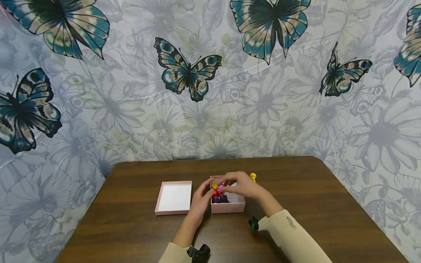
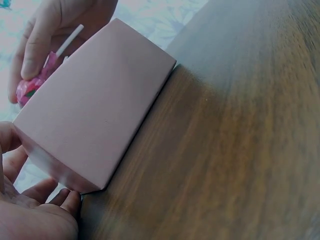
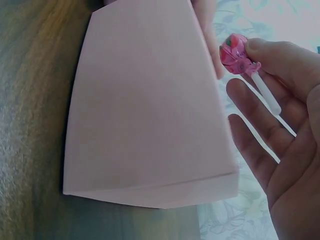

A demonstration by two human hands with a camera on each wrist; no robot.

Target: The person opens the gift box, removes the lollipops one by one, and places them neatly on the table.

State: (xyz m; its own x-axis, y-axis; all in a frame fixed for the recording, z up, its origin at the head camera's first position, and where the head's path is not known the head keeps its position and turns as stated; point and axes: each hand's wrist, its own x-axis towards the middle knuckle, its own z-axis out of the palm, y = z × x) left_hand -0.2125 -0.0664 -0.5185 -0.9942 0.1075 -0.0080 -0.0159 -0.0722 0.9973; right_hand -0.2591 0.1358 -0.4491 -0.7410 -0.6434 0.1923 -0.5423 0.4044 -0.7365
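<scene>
An open pink box (image 1: 228, 208) stands on the table, with several wrapped candies in its left part: dark purple ones (image 1: 220, 199) in front, red and yellow ones behind. My right hand (image 1: 243, 184) is over the box, pinching a pink-wrapped lollipop (image 3: 234, 55) by its head between thumb and fingers; its white stick points back toward the palm in the right wrist view. At the box's left end, my left hand (image 1: 198, 201) grips the wall, its fingertips (image 2: 72, 202) low against the side. The box's walls hide its inside in both wrist views.
Left of the box lies a shallow pink lid (image 1: 173, 212), its white inside facing up. A yellow-wrapped lollipop (image 1: 253, 176) is on the table (image 1: 131, 226) behind my right hand. Butterfly-patterned fabric (image 1: 263, 120) hangs behind the table's far edge.
</scene>
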